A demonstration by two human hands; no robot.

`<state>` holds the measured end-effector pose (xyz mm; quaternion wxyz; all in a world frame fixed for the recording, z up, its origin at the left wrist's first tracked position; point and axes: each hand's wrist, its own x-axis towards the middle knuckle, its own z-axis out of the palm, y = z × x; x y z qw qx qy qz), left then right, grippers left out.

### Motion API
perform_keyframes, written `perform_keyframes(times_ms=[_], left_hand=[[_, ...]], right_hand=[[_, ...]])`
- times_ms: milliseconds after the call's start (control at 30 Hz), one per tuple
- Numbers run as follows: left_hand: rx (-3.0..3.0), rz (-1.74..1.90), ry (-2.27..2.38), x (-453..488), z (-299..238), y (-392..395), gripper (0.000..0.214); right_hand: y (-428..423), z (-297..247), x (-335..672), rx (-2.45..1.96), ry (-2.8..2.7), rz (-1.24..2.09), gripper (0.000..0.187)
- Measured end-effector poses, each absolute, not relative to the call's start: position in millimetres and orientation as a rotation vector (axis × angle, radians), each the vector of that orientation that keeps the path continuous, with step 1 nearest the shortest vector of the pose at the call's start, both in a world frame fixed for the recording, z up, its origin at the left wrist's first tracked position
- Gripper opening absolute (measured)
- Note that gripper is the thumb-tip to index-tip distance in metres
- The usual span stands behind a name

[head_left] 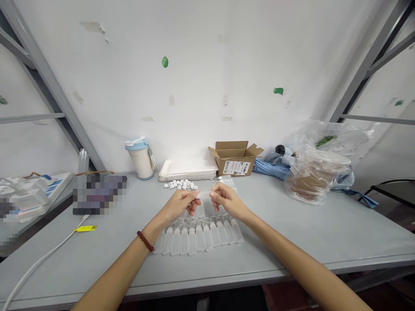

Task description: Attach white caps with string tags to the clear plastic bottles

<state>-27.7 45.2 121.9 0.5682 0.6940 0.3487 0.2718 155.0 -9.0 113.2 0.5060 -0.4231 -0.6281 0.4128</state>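
Observation:
My left hand (180, 204) and my right hand (227, 199) meet above the grey table (292, 233), each pinching one end of a small clear plastic bottle (204, 195) held level between them. Just below the hands lies a row of several clear plastic bottles (198, 236) side by side on the table. Behind the hands sits a small heap of white caps (180, 185). A dark red bead bracelet (145, 241) is on my left wrist.
At the back stand a white and blue cup (141, 158), a stack of white trays (188, 169), an open cardboard box (235, 157), blue cloth (272, 166) and clear plastic bags (316, 172). A white cable with a yellow tag (84, 228) runs at the left.

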Motion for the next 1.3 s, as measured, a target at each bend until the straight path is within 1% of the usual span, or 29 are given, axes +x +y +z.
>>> perform_keyframes(times_ms=[167, 367, 533, 600, 700, 767, 867, 967, 1100, 1200, 1300], left_hand=[[1.671, 0.666, 0.741, -29, 125, 45, 0.044], [1.853, 0.728, 0.736, -28, 128, 40, 0.038], [1.902, 0.758, 0.74, -28, 130, 39, 0.033], [1.898, 0.751, 0.734, -28, 130, 42, 0.034], [1.835, 0.731, 0.726, -29, 127, 46, 0.039], [1.754, 0.705, 0.73, -30, 126, 48, 0.041], [1.69, 0.68, 0.74, -30, 124, 47, 0.045], [1.706, 0.684, 0.729, -28, 124, 44, 0.047], [1.772, 0.661, 0.697, -28, 123, 43, 0.045], [1.904, 0.659, 0.723, -29, 123, 42, 0.042], [2.082, 0.714, 0.835, -28, 124, 38, 0.038]], right_hand=[[-7, 110, 153, -0.979, -1.468, 1.034, 0.03], [-7, 111, 150, -0.918, -1.36, 1.102, 0.031], [-7, 111, 148, -0.969, -1.303, 1.142, 0.032], [-8, 110, 148, -1.074, -1.369, 1.026, 0.029], [-9, 108, 148, -1.213, -1.625, 0.634, 0.021], [-9, 107, 149, -1.208, -1.805, 0.383, 0.016], [-9, 106, 151, -1.174, -1.906, 0.237, 0.018], [-9, 107, 152, -1.17, -1.875, 0.249, 0.019], [-11, 111, 152, -1.2, -1.812, 0.345, 0.018], [-10, 111, 152, -1.245, -1.729, 0.509, 0.021], [-7, 107, 153, -1.26, -1.603, 0.759, 0.024]])
